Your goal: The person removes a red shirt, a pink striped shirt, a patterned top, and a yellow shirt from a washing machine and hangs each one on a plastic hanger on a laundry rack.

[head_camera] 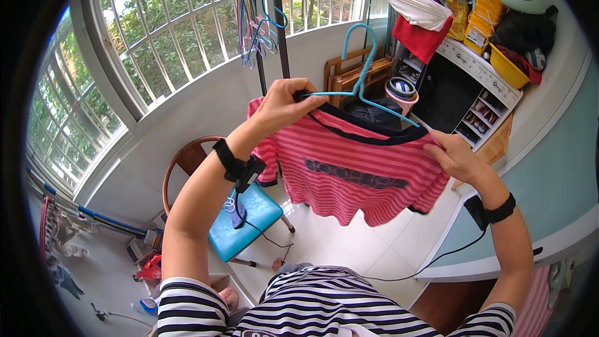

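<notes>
A pink and red striped shirt (pixel 346 159) with a dark collar hangs between my two hands, held up in front of me. A light blue hanger (pixel 364 79) sits in its neck opening, hook upward, its arms reaching toward both shoulders. My left hand (pixel 290 98) pinches the collar and shoulder at the left, close to the hanger's arm. At the other shoulder, my right hand (pixel 454 154) grips the fabric. A dark printed band crosses the shirt's front. The hanger's ends are partly hidden by fabric and fingers.
Several hangers (pixel 259 32) hang on a black stand (pixel 283 18) by the barred window. A chair with a blue seat (pixel 250 220) stands lower left, a sock-like item on it. At the upper right are a cabinet (pixel 444 89), a yellow basin (pixel 507 68) and hanging clothes (pixel 421 14). Cables trail from my wrists.
</notes>
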The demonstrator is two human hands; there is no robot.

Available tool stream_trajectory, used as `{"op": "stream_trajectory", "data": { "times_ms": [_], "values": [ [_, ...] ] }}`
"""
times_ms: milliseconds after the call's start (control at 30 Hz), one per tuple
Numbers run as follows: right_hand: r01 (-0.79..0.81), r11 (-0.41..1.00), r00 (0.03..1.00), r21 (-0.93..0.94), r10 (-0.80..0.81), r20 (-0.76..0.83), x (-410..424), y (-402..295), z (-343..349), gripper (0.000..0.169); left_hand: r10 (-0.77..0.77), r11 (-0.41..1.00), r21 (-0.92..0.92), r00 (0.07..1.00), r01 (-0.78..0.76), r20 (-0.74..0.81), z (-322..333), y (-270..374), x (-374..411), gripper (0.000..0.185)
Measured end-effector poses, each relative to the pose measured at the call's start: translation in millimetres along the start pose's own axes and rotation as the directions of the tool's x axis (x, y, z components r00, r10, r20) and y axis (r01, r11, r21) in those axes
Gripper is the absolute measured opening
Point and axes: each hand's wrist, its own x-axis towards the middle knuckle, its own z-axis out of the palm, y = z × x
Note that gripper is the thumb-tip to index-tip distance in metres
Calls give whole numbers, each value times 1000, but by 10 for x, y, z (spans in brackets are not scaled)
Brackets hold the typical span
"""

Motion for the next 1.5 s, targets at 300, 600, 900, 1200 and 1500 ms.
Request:
{"op": "stream_trajectory", "data": {
  "times_ms": [300, 600, 900, 1200, 1500],
  "values": [
    [-99, 995, 982, 1, 98, -164, -589, 340, -383, 14, -55, 990, -125, 995, 65, 84, 115, -446, -14, 39],
    [-184, 970, 983, -158, 182, -27, -672, 350, -527, 17, -72, 993, -100, 996, 67, -54, 698, -361, 135, 23],
    [-182, 976, 964, -115, 154, -217, -419, 430, -609, 19, -30, 918, -392, 976, -57, -214, 643, -823, 622, 16],
    [-125, 958, 946, -259, 36, -323, 558, 504, -984, 21, -93, 983, -185, 840, -10, -535, 552, -1166, 1206, 32],
    [-72, 911, 913, -406, -104, -395, 2045, 424, -1161, 22, 83, 954, -236, 919, -185, -386, -56, -596, 1402, 30]
  ]
}}
